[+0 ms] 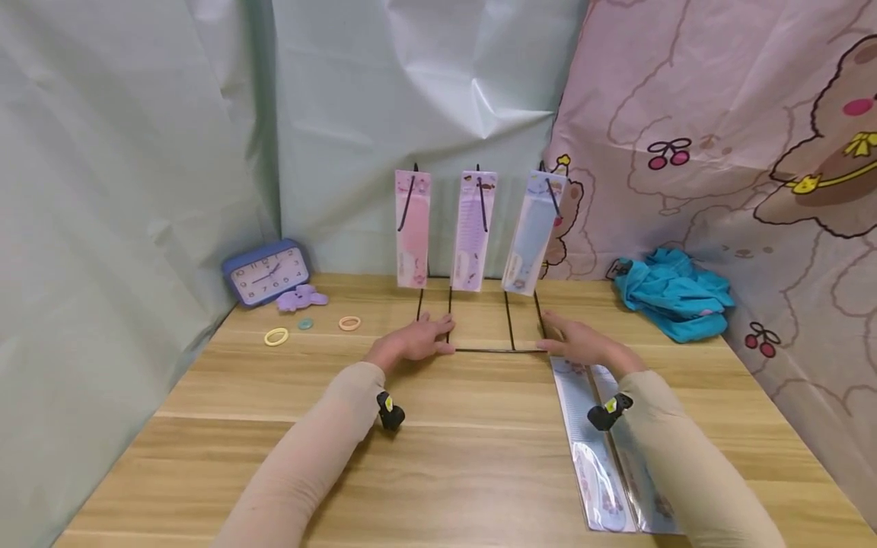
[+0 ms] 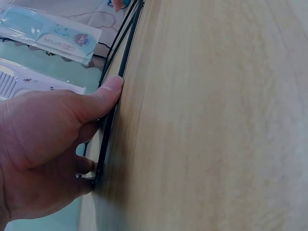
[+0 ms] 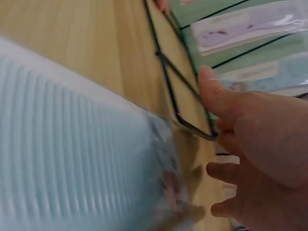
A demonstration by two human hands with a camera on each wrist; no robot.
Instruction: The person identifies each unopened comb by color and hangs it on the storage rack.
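Beige sleeves cover both forearms, which reach forward over the pale wooden table point(image 1: 479, 472). Nearest the person, two clear-wrapped pale blue combs point(image 1: 603, 464) lie flat on the table under the right forearm, running lengthwise away from the body.

Just beyond them, the right hand point(image 1: 582, 342) rests at the right front corner of a thin black wire display rack point(image 1: 493, 335). Its fingers are spread and fairly straight, and the right wrist view shows the thumb point(image 3: 214, 91) lying along the wire base while the other fingers sit on the table beside it; whether any finger hooks under the wire is hard to tell from that blurred view. The left hand point(image 1: 414, 342) sits at the rack's left front corner. In the left wrist view its thumb point(image 2: 103, 98) presses flat against the front wire and the fingers curl loosely down beside the base, touching it rather than clasping it.

The rack stands upright in the middle of the table, between the two hands. Three packaged combs hang from its hooks: a pink one point(image 1: 412, 228), a purple one point(image 1: 474, 232) and a blue one point(image 1: 530, 232).

Farther left lie a yellow hair ring point(image 1: 276, 336), a small teal ring point(image 1: 304, 324) and an orange ring point(image 1: 349, 323), then a purple plush charm point(image 1: 301, 298) and a blue alarm clock point(image 1: 266, 272). A crumpled teal cloth point(image 1: 674, 293) sits at the far right.
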